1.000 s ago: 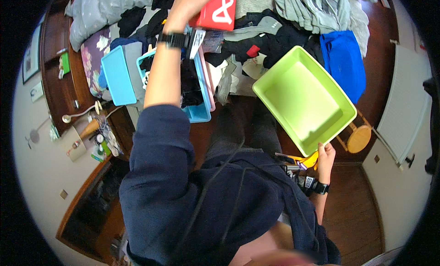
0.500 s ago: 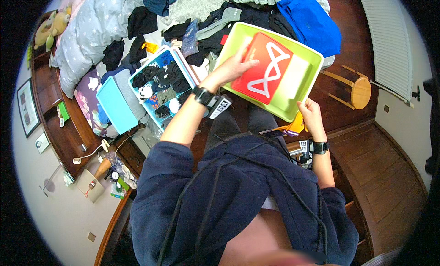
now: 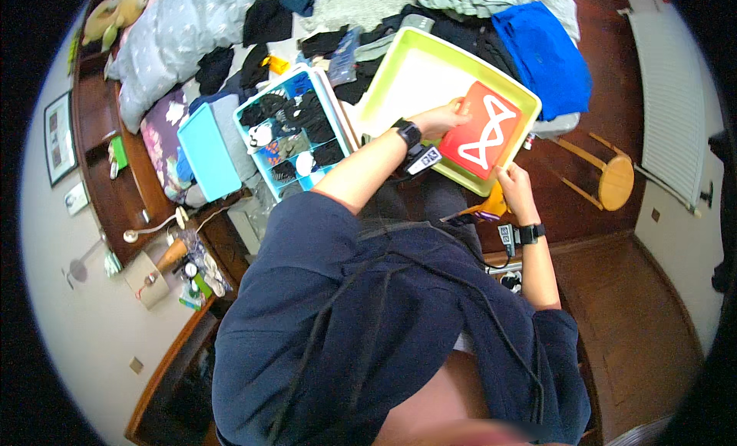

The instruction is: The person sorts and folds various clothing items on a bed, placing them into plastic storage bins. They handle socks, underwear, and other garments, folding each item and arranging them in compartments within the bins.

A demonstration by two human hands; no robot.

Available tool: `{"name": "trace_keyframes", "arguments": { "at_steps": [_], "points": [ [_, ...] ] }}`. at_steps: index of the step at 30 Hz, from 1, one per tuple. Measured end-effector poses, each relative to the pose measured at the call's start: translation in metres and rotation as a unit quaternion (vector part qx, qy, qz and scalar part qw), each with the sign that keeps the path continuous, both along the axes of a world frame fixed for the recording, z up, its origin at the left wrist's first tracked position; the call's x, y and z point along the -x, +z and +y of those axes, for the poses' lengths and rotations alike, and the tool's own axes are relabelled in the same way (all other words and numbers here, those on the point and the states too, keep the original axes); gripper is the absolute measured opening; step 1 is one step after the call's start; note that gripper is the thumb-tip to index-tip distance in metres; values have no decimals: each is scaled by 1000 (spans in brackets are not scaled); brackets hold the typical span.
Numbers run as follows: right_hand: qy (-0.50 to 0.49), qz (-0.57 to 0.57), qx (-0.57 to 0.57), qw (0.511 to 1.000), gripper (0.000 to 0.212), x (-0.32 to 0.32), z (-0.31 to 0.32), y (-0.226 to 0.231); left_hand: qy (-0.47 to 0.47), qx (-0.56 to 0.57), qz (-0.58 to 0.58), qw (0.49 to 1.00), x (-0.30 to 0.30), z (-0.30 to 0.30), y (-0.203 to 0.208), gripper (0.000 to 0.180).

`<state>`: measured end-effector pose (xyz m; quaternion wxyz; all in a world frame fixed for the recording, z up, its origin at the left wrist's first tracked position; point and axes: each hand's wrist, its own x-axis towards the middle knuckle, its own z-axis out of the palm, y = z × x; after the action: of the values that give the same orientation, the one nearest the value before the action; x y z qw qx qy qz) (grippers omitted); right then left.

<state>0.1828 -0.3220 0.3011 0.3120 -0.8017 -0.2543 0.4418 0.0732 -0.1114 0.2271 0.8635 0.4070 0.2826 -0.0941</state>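
My left hand (image 3: 447,118) reaches across the lime-green tray (image 3: 376,106) with its fingers closed on the edge of a flat red rectangular piece (image 3: 477,131), which bears a looping white line. That red piece lies against the tray's inside, near its right end; whether it is a book or a folder I cannot tell. At the tray's near right corner, my right hand (image 3: 517,189) grips the rim with closed fingers. Just beside it, below the tray, is a yellow-orange item (image 3: 491,206), partly hidden. Both wrists wear black bands with small marker tags.
A light-blue divided box (image 3: 249,150) of dark socks or small clothes stands left of the tray, beside its blue lid (image 3: 209,154). Clothes, including a blue garment (image 3: 543,58), cover the bed beyond. A wooden stool (image 3: 616,182) stands right, near a white radiator (image 3: 669,100).
My left hand has moved the red piece rightward and nearer within the tray, baring the tray's left part. My right hand stays at the corner. The whole view has shifted slightly.
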Motion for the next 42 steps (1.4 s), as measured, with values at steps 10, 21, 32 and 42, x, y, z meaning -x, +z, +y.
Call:
{"name": "trace_keyframes", "arguments": {
  "at_steps": [10,21,32,42],
  "points": [
    [-50,97,3,994,16,-38,-29,-33,164,-408,71,895,-14,65,18,17],
    [-72,91,35,993,15,-62,-43,-26,-31,-498,524,690,96,199,-136,60],
    [-87,82,59,991,14,-68,-63,-29,71,-518,568,636,90,220,-136,23],
    [12,5,27,1000,16,-67,-43,-25,133,-628,277,715,68,190,18,40]
  ]
}}
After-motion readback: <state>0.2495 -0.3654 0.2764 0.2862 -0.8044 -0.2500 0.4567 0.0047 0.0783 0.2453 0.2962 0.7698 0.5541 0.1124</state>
